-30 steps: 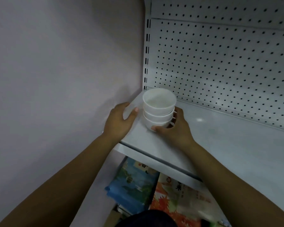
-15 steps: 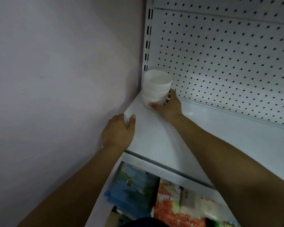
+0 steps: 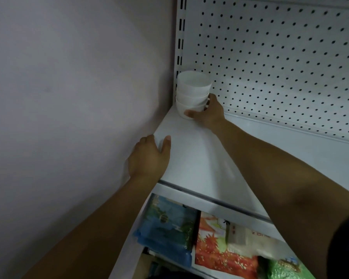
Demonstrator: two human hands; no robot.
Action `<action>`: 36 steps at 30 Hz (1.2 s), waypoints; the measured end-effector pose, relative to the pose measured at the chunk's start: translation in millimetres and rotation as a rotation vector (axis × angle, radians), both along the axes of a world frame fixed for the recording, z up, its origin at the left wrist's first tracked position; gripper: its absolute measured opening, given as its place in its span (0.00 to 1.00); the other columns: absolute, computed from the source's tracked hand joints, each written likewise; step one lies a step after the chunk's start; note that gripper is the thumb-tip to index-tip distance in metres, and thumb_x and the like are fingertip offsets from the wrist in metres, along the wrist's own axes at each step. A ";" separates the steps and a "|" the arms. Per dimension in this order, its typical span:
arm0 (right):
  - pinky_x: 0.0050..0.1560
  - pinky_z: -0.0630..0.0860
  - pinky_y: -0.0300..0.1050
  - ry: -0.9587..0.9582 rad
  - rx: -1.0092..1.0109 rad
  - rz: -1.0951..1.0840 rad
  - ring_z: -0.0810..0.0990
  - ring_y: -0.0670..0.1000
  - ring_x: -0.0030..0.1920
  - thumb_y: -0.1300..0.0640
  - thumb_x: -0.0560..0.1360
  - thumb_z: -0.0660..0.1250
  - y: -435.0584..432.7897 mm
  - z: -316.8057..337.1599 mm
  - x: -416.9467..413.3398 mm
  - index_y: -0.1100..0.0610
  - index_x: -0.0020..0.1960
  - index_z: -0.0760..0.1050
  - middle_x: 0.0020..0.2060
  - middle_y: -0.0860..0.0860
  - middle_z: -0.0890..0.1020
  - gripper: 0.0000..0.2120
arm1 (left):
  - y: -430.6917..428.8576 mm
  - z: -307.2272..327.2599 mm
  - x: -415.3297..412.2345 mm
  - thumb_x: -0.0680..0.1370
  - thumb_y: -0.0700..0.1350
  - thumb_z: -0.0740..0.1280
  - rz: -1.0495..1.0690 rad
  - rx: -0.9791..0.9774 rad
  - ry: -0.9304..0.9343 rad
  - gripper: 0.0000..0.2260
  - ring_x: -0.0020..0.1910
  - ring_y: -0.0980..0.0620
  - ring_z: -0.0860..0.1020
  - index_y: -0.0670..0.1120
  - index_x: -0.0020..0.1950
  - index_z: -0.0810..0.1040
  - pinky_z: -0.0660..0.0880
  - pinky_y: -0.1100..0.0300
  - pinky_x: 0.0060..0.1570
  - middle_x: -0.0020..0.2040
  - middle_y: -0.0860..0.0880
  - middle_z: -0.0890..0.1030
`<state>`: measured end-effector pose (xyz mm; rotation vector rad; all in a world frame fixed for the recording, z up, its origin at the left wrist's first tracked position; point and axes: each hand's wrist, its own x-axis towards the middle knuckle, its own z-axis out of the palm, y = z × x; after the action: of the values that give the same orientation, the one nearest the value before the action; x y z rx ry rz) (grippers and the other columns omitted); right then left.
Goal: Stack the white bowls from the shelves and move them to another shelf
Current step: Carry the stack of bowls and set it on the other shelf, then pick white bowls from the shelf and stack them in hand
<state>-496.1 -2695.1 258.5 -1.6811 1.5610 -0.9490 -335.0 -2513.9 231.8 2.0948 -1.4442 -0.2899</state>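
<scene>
At six o'clock, closest to us, colourful printed packets [image 3: 169,224] lie on the lower level, under the front lip of the white metal shelf [image 3: 199,162]. Just beyond the lip, at about eight o'clock from the frame's middle, our left hand [image 3: 149,158] clamps the shelf's side edge beside the pale wall [image 3: 69,77]. Its thumb is on top and its fingers hook over the edge, out of sight. Farther in, our right hand [image 3: 210,114] grasps the lowest bowl of the stack of three white bowls [image 3: 191,91], thumb across the front, fingers round the right side.

We judge the weak point to be that low hold: only the bottom bowl is gripped, and the two nested above merely sit there. A quick tug or a tilt could slide them off, down towards the packets. The stack is also deep in the back left corner, near the slotted upright [image 3: 180,37] and the perforated back panel [image 3: 280,57]. A further push could knock a rim against them. Weight on our left hand could shake the shelf.

From the right hand the stack lies at eleven o'clock, touching it, the upper bowls clear above the fingers. It seems to rest on the shelf, though the thumb hides its foot. From the left hand it lies at one o'clock, well apart.
</scene>
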 end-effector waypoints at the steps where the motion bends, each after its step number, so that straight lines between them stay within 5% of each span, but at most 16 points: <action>1: 0.67 0.73 0.45 0.023 0.003 0.002 0.74 0.55 0.69 0.46 0.64 0.84 -0.3 1.6 -0.3 0.56 0.75 0.63 0.70 0.52 0.75 0.47 | 0.4 0.4 -0.5 0.83 0.65 0.56 -0.005 0.004 -0.010 0.31 0.66 0.42 0.76 0.42 0.73 0.73 0.73 0.51 0.62 0.68 0.42 0.78; 6: 0.69 0.73 0.52 0.122 0.053 0.063 0.73 0.57 0.71 0.46 0.65 0.83 4.4 9.9 -6.2 0.59 0.76 0.61 0.71 0.55 0.74 0.49 | 3.1 -0.1 -0.2 0.80 0.69 0.59 -0.012 -0.002 -0.001 0.35 0.67 0.44 0.76 0.43 0.74 0.72 0.73 0.53 0.62 0.70 0.44 0.77; 15: 0.70 0.62 0.39 0.417 -0.005 0.281 0.69 0.51 0.75 0.39 0.72 0.75 85.3 14.1 -68.5 0.55 0.78 0.65 0.76 0.51 0.70 0.41 | 8.2 1.7 1.2 0.74 0.72 0.66 -0.055 0.005 0.062 0.39 0.70 0.46 0.74 0.50 0.78 0.68 0.71 0.52 0.68 0.73 0.48 0.75; 20: 0.76 0.59 0.44 0.564 -0.042 0.441 0.63 0.51 0.78 0.34 0.74 0.70 151.1 13.2 -108.4 0.52 0.81 0.59 0.80 0.50 0.63 0.44 | 28.0 10.3 -11.0 0.70 0.75 0.64 -0.138 0.083 0.012 0.47 0.74 0.42 0.69 0.46 0.80 0.65 0.67 0.47 0.74 0.77 0.44 0.69; 23: 0.74 0.56 0.40 0.531 -0.032 0.511 0.61 0.49 0.78 0.33 0.75 0.69 185.5 8.9 -127.8 0.49 0.82 0.57 0.80 0.46 0.61 0.43 | 64.8 15.1 -33.0 0.73 0.70 0.66 -0.120 -0.037 0.011 0.43 0.77 0.41 0.66 0.44 0.80 0.66 0.62 0.47 0.77 0.79 0.41 0.67; 28: 0.72 0.57 0.37 0.356 -0.042 0.589 0.62 0.44 0.77 0.36 0.75 0.70 237.8 2.8 -149.2 0.47 0.80 0.60 0.78 0.43 0.63 0.39 | 154.4 6.7 -81.4 0.77 0.54 0.74 -0.061 -0.146 0.027 0.32 0.70 0.49 0.71 0.42 0.76 0.70 0.62 0.61 0.69 0.73 0.44 0.74; 32: 0.66 0.60 0.23 0.230 -0.039 0.749 0.64 0.37 0.69 0.41 0.75 0.73 278.6 -3.5 -151.1 0.46 0.78 0.63 0.71 0.39 0.67 0.35 | 228.6 -2.8 -116.4 0.77 0.61 0.71 0.053 -0.092 0.030 0.34 0.73 0.47 0.70 0.44 0.77 0.69 0.63 0.56 0.71 0.75 0.45 0.72; 36: 0.70 0.68 0.38 0.197 -0.015 1.006 0.69 0.41 0.69 0.41 0.74 0.73 316.0 -19.0 -142.4 0.50 0.77 0.65 0.71 0.43 0.71 0.36 | 312.8 -1.6 -152.8 0.75 0.63 0.67 0.357 -0.026 0.069 0.35 0.76 0.49 0.68 0.47 0.77 0.69 0.64 0.54 0.73 0.77 0.49 0.71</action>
<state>-638.5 -2379.1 239.5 -2.2332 0.6036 -0.2621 -487.8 -2201.1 230.3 2.2482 -1.0041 -0.1975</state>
